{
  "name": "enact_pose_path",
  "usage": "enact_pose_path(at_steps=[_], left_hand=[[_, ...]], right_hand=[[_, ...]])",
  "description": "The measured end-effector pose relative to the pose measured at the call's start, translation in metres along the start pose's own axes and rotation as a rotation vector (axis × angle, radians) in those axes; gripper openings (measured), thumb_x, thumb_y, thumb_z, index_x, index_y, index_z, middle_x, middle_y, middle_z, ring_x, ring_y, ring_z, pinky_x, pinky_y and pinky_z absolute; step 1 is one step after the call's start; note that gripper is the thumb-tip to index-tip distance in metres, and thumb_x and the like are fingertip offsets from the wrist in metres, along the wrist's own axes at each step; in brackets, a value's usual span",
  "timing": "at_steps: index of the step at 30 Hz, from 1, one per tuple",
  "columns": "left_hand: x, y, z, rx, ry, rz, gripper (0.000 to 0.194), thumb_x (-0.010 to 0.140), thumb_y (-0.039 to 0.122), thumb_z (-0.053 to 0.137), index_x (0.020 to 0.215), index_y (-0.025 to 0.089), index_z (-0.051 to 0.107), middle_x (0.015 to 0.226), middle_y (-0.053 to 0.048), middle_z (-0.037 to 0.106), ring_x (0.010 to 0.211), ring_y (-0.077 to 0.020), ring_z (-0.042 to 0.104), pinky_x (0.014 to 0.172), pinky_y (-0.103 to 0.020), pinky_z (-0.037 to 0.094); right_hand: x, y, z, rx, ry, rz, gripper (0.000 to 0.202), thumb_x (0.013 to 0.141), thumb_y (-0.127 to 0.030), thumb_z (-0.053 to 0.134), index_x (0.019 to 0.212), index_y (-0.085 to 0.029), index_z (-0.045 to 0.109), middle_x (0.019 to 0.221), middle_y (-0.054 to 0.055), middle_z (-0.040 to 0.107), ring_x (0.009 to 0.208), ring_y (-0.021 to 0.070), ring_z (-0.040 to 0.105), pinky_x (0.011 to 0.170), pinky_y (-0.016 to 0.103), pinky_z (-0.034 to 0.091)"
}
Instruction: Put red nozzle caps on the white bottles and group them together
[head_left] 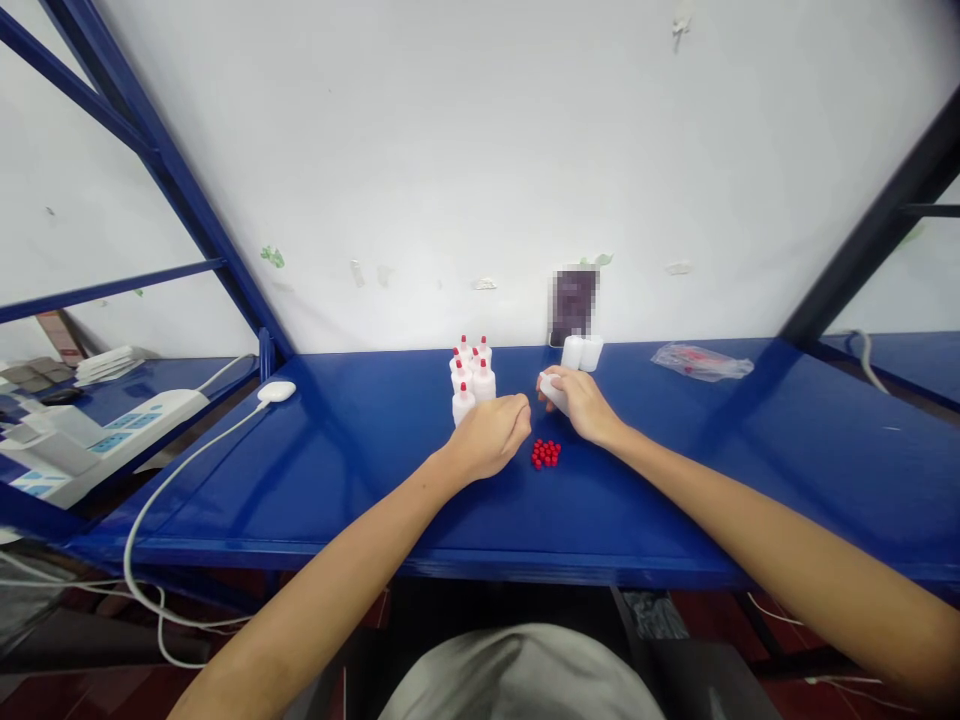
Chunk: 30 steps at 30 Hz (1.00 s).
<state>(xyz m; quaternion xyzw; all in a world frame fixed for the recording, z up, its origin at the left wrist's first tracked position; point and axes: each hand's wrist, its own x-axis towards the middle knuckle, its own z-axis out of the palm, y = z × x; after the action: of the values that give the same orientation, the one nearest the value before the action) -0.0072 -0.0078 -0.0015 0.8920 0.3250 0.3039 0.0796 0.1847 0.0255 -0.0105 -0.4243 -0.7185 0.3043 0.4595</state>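
Over the middle of the bench (337,430), right hand (581,400): your fingers close around a white bottle (553,388), tilted, its upper end toward the left.
Left hand (489,436): apart from the right hand, fingers curled in; you cannot tell whether they hold anything.
White bottle feel: likely light, smooth plastic with some give; a hard squeeze could dent it or let it slip, so grip the body evenly, low and clear of its top.
Red-tipped bottles (484,384): upright in a close group just beyond your left hand.
Red caps (546,454): loose cluster between your forearms, on the near side; small, probably stiff, best pinched singly by the sides.
Spare bottles (591,353): two upright, beyond your right hand.
Plastic bag (701,362): lying far right.
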Motion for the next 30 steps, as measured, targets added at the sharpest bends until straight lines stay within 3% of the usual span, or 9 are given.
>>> enact_pose_path(at_steps=[2,5,7,10,15,21,26,30], left_hand=[[0.001,0.002,-0.002,-0.080,0.149,0.020,0.036,0.101,0.027,0.033,0.070,0.018,0.050,0.065,0.000,0.049,0.060,-0.0122,0.045,0.062,-0.028,0.040],[0.002,0.002,-0.003,-0.272,0.345,-0.019,0.031,0.099,0.035,0.044,0.084,0.016,0.063,0.079,-0.003,0.059,0.069,-0.0116,0.053,0.066,-0.025,0.046],[0.003,0.002,-0.002,-0.405,0.433,-0.064,0.024,0.096,0.037,0.053,0.096,0.016,0.066,0.092,-0.006,0.063,0.076,-0.0121,0.059,0.066,-0.024,0.050],[0.003,0.001,0.001,-0.511,0.511,-0.121,0.022,0.090,0.037,0.062,0.097,0.016,0.066,0.097,-0.008,0.067,0.082,-0.0136,0.064,0.068,-0.024,0.054],[0.002,0.003,0.001,-0.481,0.461,-0.107,0.019,0.089,0.033,0.064,0.095,0.015,0.070,0.091,-0.007,0.072,0.079,-0.0141,0.068,0.073,-0.026,0.056],[0.001,0.007,0.000,-0.395,0.374,0.004,0.013,0.089,0.025,0.062,0.094,0.015,0.069,0.086,-0.005,0.072,0.074,-0.0121,0.066,0.066,-0.022,0.053],[-0.002,0.004,0.004,-0.333,0.295,0.066,0.012,0.089,0.018,0.055,0.096,0.015,0.064,0.081,-0.003,0.068,0.066,-0.0095,0.059,0.062,-0.021,0.049],[-0.006,0.000,0.008,-0.338,0.164,0.077,0.016,0.093,0.022,0.049,0.103,0.016,0.059,0.067,0.003,0.055,0.052,-0.0064,0.046,0.052,-0.018,0.040]], right_hand=[[-0.003,-0.003,0.000,-0.036,-0.011,-0.042,0.025,0.087,-0.033,0.036,0.079,-0.020,0.055,0.064,0.000,0.058,0.059,0.0171,0.054,0.063,0.030,0.041],[-0.008,-0.011,0.001,-0.097,-0.013,-0.101,0.024,0.087,-0.030,0.036,0.091,-0.020,0.058,0.064,-0.002,0.057,0.060,0.0178,0.054,0.063,0.031,0.040],[-0.011,-0.017,0.001,-0.110,-0.019,-0.131,0.027,0.088,-0.030,0.035,0.093,-0.020,0.059,0.066,-0.001,0.057,0.062,0.0183,0.054,0.063,0.031,0.040],[-0.014,-0.024,0.002,-0.141,-0.038,-0.167,0.026,0.088,-0.030,0.034,0.085,-0.020,0.058,0.067,0.000,0.056,0.064,0.0182,0.053,0.063,0.030,0.038],[-0.017,-0.026,0.002,-0.255,-0.053,-0.218,0.033,0.093,-0.040,0.034,0.079,-0.020,0.056,0.065,0.000,0.055,0.061,0.0162,0.051,0.061,0.029,0.033],[-0.018,-0.028,0.000,-0.389,-0.075,-0.227,0.047,0.089,-0.059,0.040,0.068,-0.020,0.055,0.058,-0.001,0.052,0.056,0.0144,0.046,0.058,0.028,0.028],[-0.019,-0.034,0.001,-0.474,-0.108,-0.183,0.045,0.086,-0.055,0.047,0.060,-0.019,0.052,0.053,-0.001,0.048,0.051,0.0128,0.041,0.057,0.028,0.025],[-0.020,-0.035,0.001,-0.434,-0.169,-0.238,0.045,0.089,-0.051,0.042,0.061,-0.019,0.055,0.055,0.000,0.051,0.052,0.0126,0.043,0.057,0.027,0.026]])
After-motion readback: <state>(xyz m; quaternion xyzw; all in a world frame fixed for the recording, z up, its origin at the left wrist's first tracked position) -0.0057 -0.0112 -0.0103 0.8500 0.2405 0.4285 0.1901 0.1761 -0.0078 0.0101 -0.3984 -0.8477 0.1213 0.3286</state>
